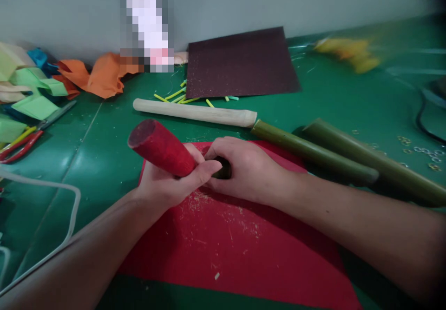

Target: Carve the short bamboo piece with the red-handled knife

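Observation:
My left hand (174,180) is closed round a thick red roll (160,147) that looks like sandpaper wrapped on a stick, its free end pointing up and to the left. My right hand (244,170) is closed round a dark green piece (225,169) just beyond the roll's end; most of that piece is hidden by the fingers. Both hands rest over a red sheet (226,245) sprinkled with pale shavings, lying on the green table (104,152).
Beyond the hands lie a pale peeled stick (195,111) joined to a green bamboo stalk (313,152), and a second green stalk (369,159). A dark sandpaper sheet (240,63), coloured paper (52,82), red-handled pliers (24,140), a white cable (66,217) and small metal rings (427,154) surround them.

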Demonstrator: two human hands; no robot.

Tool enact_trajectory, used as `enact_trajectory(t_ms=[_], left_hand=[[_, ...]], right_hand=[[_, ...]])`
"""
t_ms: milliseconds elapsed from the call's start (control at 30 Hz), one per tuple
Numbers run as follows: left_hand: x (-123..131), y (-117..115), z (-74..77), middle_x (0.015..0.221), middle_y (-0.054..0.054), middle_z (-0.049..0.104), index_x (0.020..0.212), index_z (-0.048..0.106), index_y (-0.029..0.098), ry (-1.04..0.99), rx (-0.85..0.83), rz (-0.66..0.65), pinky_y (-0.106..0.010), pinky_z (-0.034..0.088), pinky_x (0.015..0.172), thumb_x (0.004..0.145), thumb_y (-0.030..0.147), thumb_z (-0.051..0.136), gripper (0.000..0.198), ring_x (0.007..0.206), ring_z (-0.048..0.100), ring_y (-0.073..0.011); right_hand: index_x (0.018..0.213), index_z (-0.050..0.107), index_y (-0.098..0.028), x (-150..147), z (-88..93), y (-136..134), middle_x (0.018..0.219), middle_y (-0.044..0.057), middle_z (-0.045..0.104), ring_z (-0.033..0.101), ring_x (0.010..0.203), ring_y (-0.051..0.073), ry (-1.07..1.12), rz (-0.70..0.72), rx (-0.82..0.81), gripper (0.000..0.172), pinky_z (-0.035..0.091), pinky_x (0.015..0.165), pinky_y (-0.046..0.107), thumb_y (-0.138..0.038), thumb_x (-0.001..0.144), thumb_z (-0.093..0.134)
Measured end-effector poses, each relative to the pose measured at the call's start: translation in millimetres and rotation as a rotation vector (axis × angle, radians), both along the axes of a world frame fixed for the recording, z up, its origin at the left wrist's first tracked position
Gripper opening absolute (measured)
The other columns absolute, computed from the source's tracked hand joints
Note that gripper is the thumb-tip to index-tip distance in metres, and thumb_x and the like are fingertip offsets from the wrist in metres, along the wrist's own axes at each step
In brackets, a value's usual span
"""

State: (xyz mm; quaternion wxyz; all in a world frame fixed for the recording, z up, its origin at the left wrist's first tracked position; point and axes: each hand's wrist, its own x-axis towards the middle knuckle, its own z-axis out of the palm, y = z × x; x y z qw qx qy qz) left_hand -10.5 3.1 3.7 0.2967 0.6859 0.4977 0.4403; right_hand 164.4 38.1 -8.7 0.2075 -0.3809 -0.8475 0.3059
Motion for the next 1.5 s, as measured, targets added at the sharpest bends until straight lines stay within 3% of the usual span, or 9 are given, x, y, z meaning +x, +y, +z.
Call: enact_trajectory(t_ms=[133,267,433,700,1067,1333,1500], left_hand=[[4.4,0.1,-3.5,0.060,0.003,0.066,0.063,0.065,0.020,-0.086,0.001,0.128,-0.021,0.054,0.054,0.076,0.025,0.074,0.016,0.055,0.062,-0.0106],[5.3,1.1,-3.0,0.053,0.003,0.058,0.062,0.065,0.020,-0.223,-0.015,0.273,-0.020,0.052,0.050,0.076,0.025,0.073,0.017,0.054,0.060,-0.0107],[-0.3,1.1,0.1,0.053,0.004,0.059,0.058,0.060,0.019,-0.105,0.003,0.011,-0.017,0.048,0.046,0.077,0.023,0.072,0.023,0.046,0.055,-0.0070],[-5.4,2.1,-3.3,0.057,0.003,0.064,0.061,0.061,0.018,-0.033,0.017,-0.073,-0.017,0.050,0.051,0.079,0.031,0.074,0.026,0.052,0.060,-0.0079],[2.6,-0.2,2.5,0.054,0.004,0.062,0.058,0.061,0.017,-0.069,0.013,-0.051,-0.015,0.047,0.049,0.075,0.024,0.075,0.024,0.050,0.058,-0.0063],[1.5,-0.1,-7.2,0.062,0.003,0.066,0.065,0.065,0.020,-0.150,0.028,0.136,-0.018,0.049,0.047,0.079,0.023,0.072,0.016,0.049,0.057,-0.0074],[1.3,-1.2,-3.1,0.058,0.003,0.065,0.061,0.063,0.018,-0.114,-0.009,0.025,-0.017,0.050,0.049,0.077,0.025,0.074,0.020,0.051,0.058,-0.0075]], right_hand=[[0.085,0.062,-0.019,0.0,0.3,0.5,0.087,0.004,0.066,0.056,0.076,0.017,-0.042,-0.004,0.035,0.022,0.039,0.066,0.029,-0.035,0.076,0.074],[0.092,0.064,-0.019,-0.5,2.0,0.4,0.091,0.005,0.066,0.057,0.081,0.019,-0.069,0.000,0.020,0.027,0.041,0.069,0.030,-0.037,0.076,0.074],[0.082,0.058,-0.020,-0.6,3.0,-1.2,0.082,0.002,0.062,0.053,0.071,0.015,-0.051,-0.014,0.001,0.023,0.036,0.064,0.029,-0.036,0.077,0.074],[0.081,0.060,-0.020,-0.3,2.1,-0.9,0.084,0.002,0.064,0.056,0.074,0.016,-0.015,-0.002,-0.012,0.019,0.038,0.065,0.029,-0.033,0.077,0.073],[0.080,0.060,-0.019,-0.8,0.4,0.1,0.081,0.002,0.063,0.055,0.071,0.015,-0.007,-0.002,-0.009,0.018,0.036,0.065,0.029,-0.031,0.076,0.072],[0.079,0.057,-0.019,0.5,0.2,0.9,0.076,0.000,0.057,0.049,0.066,0.013,-0.038,-0.024,0.046,0.025,0.033,0.061,0.028,-0.034,0.073,0.076],[0.082,0.060,-0.019,-0.1,-0.5,0.2,0.083,0.002,0.063,0.055,0.073,0.015,0.007,0.003,0.007,0.019,0.037,0.065,0.029,-0.032,0.076,0.074]])
